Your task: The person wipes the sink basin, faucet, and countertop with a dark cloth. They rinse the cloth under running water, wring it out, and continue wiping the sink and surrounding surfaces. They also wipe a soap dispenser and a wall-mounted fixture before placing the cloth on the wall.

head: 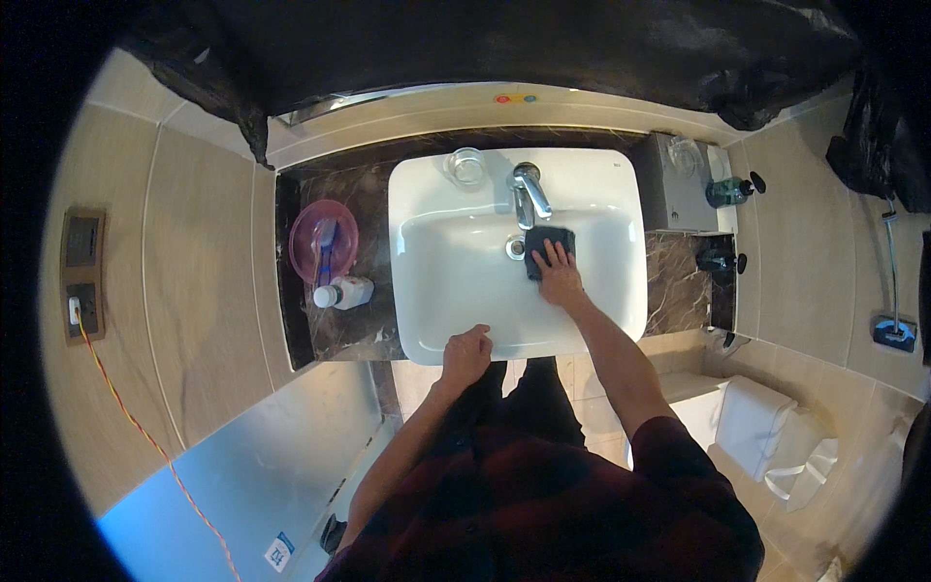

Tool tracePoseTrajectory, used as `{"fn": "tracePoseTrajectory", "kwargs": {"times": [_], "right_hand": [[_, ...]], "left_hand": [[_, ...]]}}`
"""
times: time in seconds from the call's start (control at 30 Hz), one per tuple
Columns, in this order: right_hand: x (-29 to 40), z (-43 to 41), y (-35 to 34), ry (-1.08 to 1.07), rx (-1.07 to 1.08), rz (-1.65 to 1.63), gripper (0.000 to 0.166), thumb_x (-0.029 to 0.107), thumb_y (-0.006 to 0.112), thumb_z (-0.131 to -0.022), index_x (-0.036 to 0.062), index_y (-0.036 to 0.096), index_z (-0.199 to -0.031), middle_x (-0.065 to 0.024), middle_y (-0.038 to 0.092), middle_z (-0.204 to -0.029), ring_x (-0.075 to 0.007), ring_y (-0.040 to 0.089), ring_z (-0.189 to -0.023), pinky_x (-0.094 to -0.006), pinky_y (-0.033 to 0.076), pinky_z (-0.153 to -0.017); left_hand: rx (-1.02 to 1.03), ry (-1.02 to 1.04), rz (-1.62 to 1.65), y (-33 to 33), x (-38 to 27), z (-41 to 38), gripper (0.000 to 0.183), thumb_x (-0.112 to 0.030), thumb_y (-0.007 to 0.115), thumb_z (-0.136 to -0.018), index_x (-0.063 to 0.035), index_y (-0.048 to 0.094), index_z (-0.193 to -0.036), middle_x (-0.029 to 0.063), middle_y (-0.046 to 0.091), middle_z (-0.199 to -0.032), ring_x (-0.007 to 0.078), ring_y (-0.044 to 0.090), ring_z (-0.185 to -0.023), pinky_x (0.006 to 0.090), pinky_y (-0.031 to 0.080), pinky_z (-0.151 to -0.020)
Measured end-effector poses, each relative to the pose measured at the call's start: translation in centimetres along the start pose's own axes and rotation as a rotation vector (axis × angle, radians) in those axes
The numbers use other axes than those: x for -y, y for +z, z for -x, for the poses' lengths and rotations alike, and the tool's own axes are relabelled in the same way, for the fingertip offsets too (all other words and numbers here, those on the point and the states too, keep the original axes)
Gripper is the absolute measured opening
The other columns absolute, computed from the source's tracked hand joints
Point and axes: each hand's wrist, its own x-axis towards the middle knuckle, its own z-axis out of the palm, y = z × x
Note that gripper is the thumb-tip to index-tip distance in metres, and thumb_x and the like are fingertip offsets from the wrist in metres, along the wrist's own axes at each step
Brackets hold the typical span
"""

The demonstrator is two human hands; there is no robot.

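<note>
A dark folded cloth [547, 240] lies against the inside of the white washbasin [451, 291], right beside the drain [516, 247]. My right hand [560, 276] presses flat on the cloth with its fingers spread. My left hand [467, 355] is at the basin's front rim, its fingers curled and nothing seen in them. Above the cloth stands the chrome faucet [531, 190]; whether water runs cannot be told. A clear glass [466, 167] sits on the basin's back ledge, left of the faucet.
On the marble counter at left are a pink plastic basin [302, 244] with a blue-handled brush [326, 247] and a white bottle [353, 292]. A grey box [676, 189] and a pump bottle [727, 192] stand at right, a dark pump bottle [716, 260] nearer. A cord [145, 436] hangs at left.
</note>
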Motion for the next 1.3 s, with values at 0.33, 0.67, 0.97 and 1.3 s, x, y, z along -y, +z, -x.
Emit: {"fn": "tracePoseTrajectory", "kwargs": {"times": [0.33, 0.67, 0.97, 1.3], "right_hand": [[0.7, 4.5, -0.4, 0.289, 0.057, -0.079, 0.061, 0.026, 0.05, -0.09, 0.016, 0.041, -0.15, -0.0183, 0.019, -0.162, -0.043, 0.017, -0.148, -0.0573, 0.016, -0.118], [10.6, 8.9, 0.0, 0.059, 0.052, -0.163, 0.058, 0.038, 0.054, -0.09, 0.0142, 0.051, -0.142, -0.0187, 0.043, -0.149, -0.0432, 0.033, -0.14, -0.0596, 0.021, -0.114], [2.6, 15.3, -1.6, -0.008, -0.188, -0.161, 0.053, 0.019, 0.052, -0.086, 0.0123, 0.054, -0.139, -0.0145, 0.045, -0.149, -0.0344, 0.036, -0.141, -0.0525, 0.022, -0.118], [-2.7, 7.7, -12.4, 0.672, -0.595, -1.966, 0.028, 0.021, 0.063, -0.097, -0.0061, 0.064, -0.101, -0.0063, 0.067, -0.087, -0.0175, 0.061, -0.075, -0.0327, 0.051, -0.071]], "left_hand": [[0.069, -0.052, 0.005, -0.1, -0.3, -2.3, 0.023, -0.015, 0.06, -0.087, -0.004, 0.068, -0.105, 0.0195, 0.071, -0.085, 0.0379, 0.069, -0.079, 0.0477, 0.053, -0.077], [0.054, 0.057, -0.096, 2.7, 0.1, -5.2, 0.029, -0.024, 0.066, -0.086, -0.0042, 0.069, -0.108, 0.015, 0.072, -0.087, 0.0303, 0.071, -0.078, 0.0416, 0.056, -0.075], [0.192, -0.172, 0.045, 1.5, 0.3, -9.1, 0.028, -0.021, 0.062, -0.083, -0.0071, 0.071, -0.105, 0.0193, 0.072, -0.095, 0.0354, 0.07, -0.087, 0.0446, 0.054, -0.083], [0.133, -0.163, 0.252, 2.0, -0.5, -11.2, 0.037, -0.014, 0.064, -0.086, 0.0047, 0.063, -0.117, 0.0154, 0.074, -0.09, 0.0203, 0.072, -0.08, 0.031, 0.055, -0.07]]}}
